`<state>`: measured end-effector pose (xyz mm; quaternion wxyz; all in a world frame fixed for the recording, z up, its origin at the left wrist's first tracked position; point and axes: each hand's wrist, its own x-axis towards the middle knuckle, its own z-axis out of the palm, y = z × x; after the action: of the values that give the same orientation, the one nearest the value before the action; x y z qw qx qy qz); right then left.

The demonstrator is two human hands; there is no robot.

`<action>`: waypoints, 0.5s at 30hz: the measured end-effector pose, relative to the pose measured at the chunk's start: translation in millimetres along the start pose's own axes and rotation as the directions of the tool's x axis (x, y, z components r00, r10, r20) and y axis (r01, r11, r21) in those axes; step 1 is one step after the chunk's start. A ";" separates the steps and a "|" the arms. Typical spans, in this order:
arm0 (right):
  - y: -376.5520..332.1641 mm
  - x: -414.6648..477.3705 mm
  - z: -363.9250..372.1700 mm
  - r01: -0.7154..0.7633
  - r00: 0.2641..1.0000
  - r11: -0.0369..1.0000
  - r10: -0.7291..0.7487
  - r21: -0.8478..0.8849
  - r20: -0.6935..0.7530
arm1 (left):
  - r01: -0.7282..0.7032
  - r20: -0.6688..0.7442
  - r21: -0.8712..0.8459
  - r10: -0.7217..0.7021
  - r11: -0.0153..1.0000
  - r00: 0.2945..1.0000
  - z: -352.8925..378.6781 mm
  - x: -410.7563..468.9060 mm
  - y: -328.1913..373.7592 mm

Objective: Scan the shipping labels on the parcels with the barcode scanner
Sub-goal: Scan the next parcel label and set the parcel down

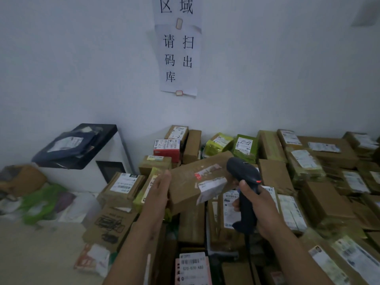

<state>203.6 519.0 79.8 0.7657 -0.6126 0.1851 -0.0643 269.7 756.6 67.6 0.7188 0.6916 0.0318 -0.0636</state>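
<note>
Left hand point(159, 192) grips parcel point(185, 188) at its left end. Right hand point(261, 208) fingers curl round scanner point(243, 171) handle; label point(211, 187) just left of them.

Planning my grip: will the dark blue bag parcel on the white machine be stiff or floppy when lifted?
Probably floppy: the dark blue bag parcel creases and sags over the white machine. Its plastic looks smooth, so perhaps slippery.

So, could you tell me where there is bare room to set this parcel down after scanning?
The bare floor at lower left, bordered by the green bags and the printed carton, is free. The pile from centre to right is packed box against box, and a dark bag covers the white machine.
</note>
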 end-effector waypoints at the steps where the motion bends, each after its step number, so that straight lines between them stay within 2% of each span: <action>1: -0.5 -1.2 0.8 0.007 1.000 1.000 -0.007 -0.011 -0.014 | -0.048 0.069 0.072 0.043 0.996 0.997 -2.6 -3.9 2.2; 3: -1.5 -2.3 2.9 0.013 0.998 0.997 -0.018 -0.073 -0.067 | -0.163 0.267 0.159 0.117 0.974 0.957 -9.6 -6.0 0.9; 4: -1.8 -2.2 3.7 0.017 0.995 0.995 -0.027 -0.103 -0.094 | -0.157 0.359 0.128 0.102 0.979 0.928 -11.6 -6.8 1.5; 6: -1.7 -1.5 4.4 0.028 0.991 0.991 -0.045 -0.130 -0.128 | -0.178 0.431 0.139 0.102 0.974 0.896 -13.3 -8.3 3.6; 7: -1.8 -1.8 4.8 0.033 0.990 0.990 -0.051 -0.135 -0.132 | -0.192 0.397 0.173 0.110 0.966 0.911 -12.7 -8.7 4.3; 10: -1.9 -4.5 7.6 0.049 0.993 0.988 -0.063 -0.148 -0.097 | -0.158 0.134 0.177 0.135 0.971 0.982 -8.3 -6.6 4.5; 12: -2.4 -6.9 9.9 0.056 0.996 0.982 -0.068 -0.182 -0.058 | -0.115 -0.007 0.156 0.117 0.981 0.993 -7.0 -3.5 3.8; 15: -4.0 -10.9 11.1 0.044 0.999 0.950 -0.044 -0.308 0.006 | 0.008 -0.185 0.118 0.014 0.993 0.983 -8.4 3.8 -0.6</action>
<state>198.1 531.7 87.8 0.6590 -0.7286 0.1796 -0.0517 273.7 764.8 66.1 0.6705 0.7360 0.0938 0.0005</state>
